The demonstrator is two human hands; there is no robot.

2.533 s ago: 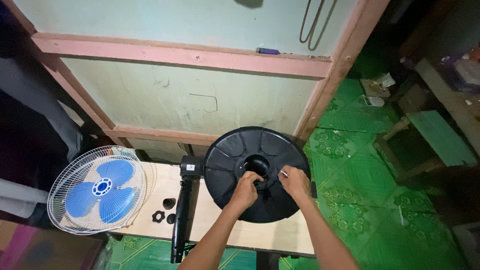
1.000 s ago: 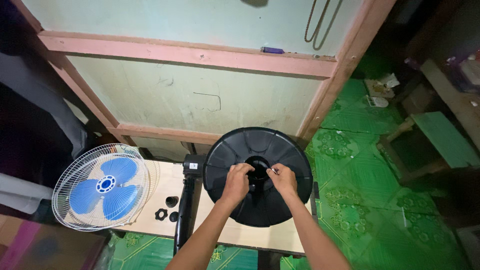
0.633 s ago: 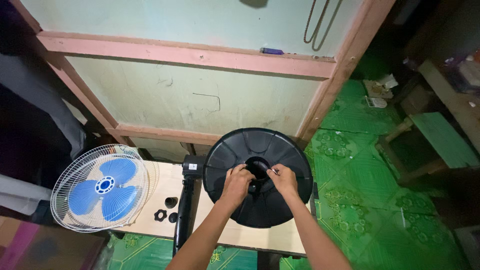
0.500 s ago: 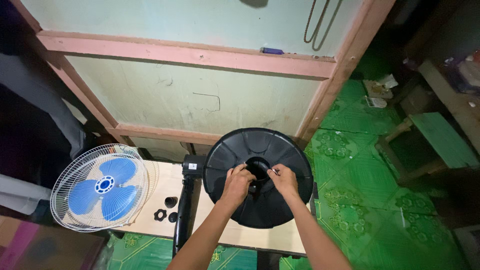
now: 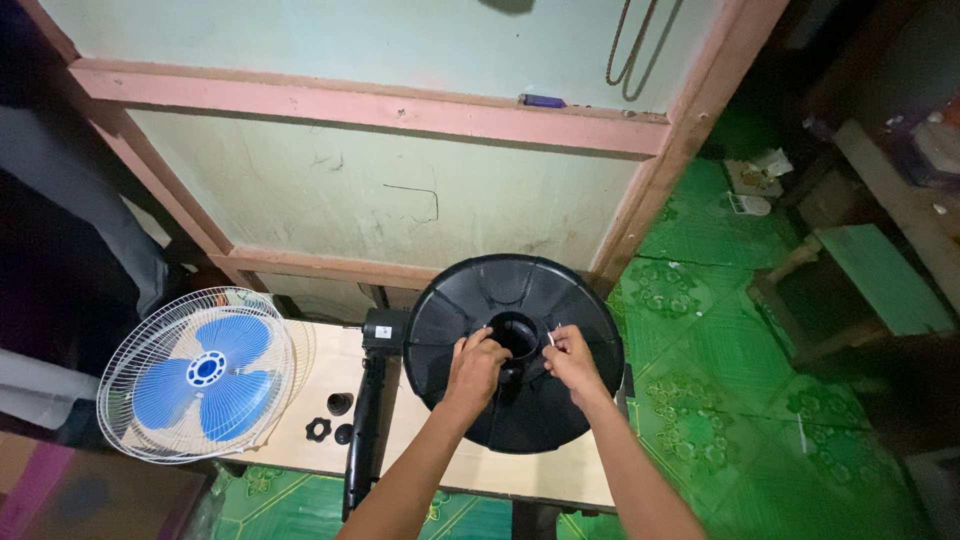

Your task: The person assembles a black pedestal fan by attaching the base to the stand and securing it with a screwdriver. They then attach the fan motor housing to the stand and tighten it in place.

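A round black fan base (image 5: 515, 290) lies on a low wooden table (image 5: 430, 460), underside up, with a round hole at its centre. My left hand (image 5: 472, 368) rests on the base just left of the hole, fingers curled around something small that I cannot make out. Just right of the hole, my right hand (image 5: 572, 358) pinches a small light-coloured piece. A black fan pole (image 5: 366, 415) lies on the table to the left of the base.
A fan head with blue blades in a white wire guard (image 5: 205, 372) leans at the table's left end. Small black nuts (image 5: 328, 418) lie beside the pole. Behind stands a pale wall with pink wooden rails (image 5: 370, 105). Green patterned floor (image 5: 720, 400) and a wooden bench (image 5: 870, 275) are at right.
Both hands have stayed at the centre hole of the base, shifting only slightly. Earlier my right hand was farther out towards the base's right side and has since come in.
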